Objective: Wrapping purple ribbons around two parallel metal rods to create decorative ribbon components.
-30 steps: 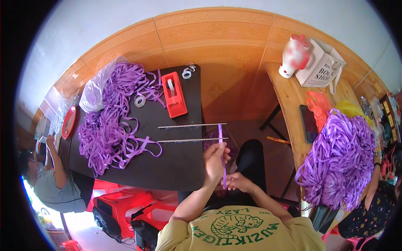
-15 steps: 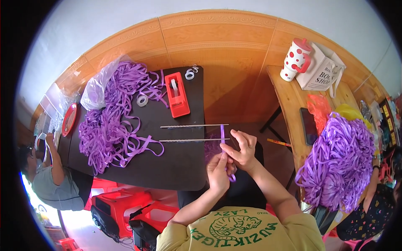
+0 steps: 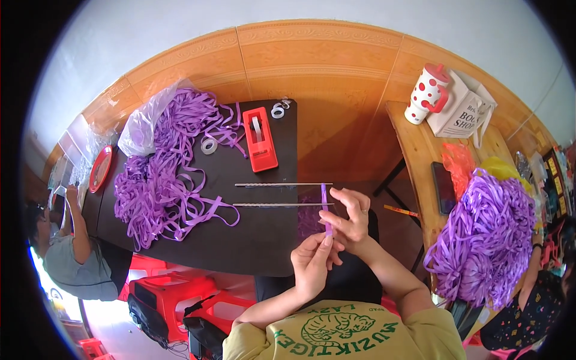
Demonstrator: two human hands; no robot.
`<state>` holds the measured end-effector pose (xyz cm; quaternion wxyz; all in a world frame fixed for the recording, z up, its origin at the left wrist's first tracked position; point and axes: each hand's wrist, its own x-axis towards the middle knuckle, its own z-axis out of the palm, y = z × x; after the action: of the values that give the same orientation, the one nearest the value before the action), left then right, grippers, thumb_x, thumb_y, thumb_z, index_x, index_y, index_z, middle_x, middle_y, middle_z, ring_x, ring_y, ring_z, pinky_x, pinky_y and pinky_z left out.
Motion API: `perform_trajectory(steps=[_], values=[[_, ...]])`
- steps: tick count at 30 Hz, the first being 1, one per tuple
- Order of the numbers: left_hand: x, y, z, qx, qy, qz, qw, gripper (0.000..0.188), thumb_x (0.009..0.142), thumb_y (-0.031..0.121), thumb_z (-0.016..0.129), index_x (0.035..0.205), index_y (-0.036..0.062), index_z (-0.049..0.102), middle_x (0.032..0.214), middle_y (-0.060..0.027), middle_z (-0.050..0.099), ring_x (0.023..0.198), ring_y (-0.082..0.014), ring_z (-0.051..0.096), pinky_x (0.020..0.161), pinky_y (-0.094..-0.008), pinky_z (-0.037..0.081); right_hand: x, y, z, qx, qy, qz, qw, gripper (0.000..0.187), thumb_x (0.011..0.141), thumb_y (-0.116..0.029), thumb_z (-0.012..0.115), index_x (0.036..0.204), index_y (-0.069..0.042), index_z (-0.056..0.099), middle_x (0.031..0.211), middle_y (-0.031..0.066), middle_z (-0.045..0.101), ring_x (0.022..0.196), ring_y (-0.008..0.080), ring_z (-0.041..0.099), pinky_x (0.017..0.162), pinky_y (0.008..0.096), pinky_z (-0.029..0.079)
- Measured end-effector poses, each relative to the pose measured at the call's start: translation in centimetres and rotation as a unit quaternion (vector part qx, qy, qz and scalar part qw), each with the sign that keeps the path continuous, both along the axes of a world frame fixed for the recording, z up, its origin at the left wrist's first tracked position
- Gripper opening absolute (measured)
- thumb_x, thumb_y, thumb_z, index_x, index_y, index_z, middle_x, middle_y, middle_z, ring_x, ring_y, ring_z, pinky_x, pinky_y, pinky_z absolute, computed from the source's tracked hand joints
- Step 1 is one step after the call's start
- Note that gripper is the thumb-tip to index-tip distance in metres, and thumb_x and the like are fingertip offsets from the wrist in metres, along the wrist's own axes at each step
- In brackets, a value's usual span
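A narrow, shiny purple ribbon strip (image 3: 326, 210) lies just beyond the black table (image 3: 264, 243)'s right edge, crossing the right ends of two thin, grey, twisted rods (image 3: 282, 184) that jut from it. The left hand (image 3: 314, 258) pinches the strip's near part between thumb and fingers. The right hand (image 3: 351, 219) is open, thumb and forefinger spread, thumb tip at the strip. Whether the ribbon loops round the far rod is too small to tell; its near end is hidden by the left fingers.

Dark block lettering marks the cream fabric tote bag (image 3: 459, 111) on the far right, partly covered by a white tumbler with red spots (image 3: 427, 93). Green curved lettering rings an animal drawing on the yellow-green shirt (image 3: 336, 333), cut off by the near edge. At far left, a cloudy plastic bag (image 3: 139, 133) partly hides a tangled purple ribbon pile (image 3: 156, 195).
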<state>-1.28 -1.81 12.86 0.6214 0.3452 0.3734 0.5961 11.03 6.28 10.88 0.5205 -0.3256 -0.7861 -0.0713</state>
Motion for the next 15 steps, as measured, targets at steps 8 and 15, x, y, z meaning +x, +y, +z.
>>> perform_trajectory(steps=[8, 15], values=[[-0.5, 0.4, 1.2, 0.279, -0.030, -0.149, 0.948, 0.046, 0.095, 0.011, 0.043, 0.138, 0.0002, 0.032, 0.094, -0.0190, 0.063, 0.065, -0.0156, 0.060, 0.053, -0.0221, 0.045, -0.5, 8.3, 1.6, -0.450, 0.404, 0.229, 0.763, 0.009, 0.084, 0.000, 0.059, 0.085, 0.004, 0.066, 0.096, 0.0105, 0.065, 0.084, 0.0145, 0.059, 0.078, 0.0274, 0.045], [1.3, 5.5, -10.5, -0.027, 0.113, -0.021, 0.993, 0.022, 0.094, 0.013, 0.052, 0.110, 0.0016, 0.060, 0.085, -0.0037, 0.065, 0.066, -0.0062, 0.056, 0.057, -0.0177, 0.041, 0.3, 13.5, -3.3, -0.611, 0.402, 0.185, 0.656, 0.015, 0.082, -0.012, 0.068, 0.083, 0.003, 0.068, 0.075, 0.0097, 0.066, 0.073, 0.0140, 0.060, 0.073, 0.0253, 0.043]])
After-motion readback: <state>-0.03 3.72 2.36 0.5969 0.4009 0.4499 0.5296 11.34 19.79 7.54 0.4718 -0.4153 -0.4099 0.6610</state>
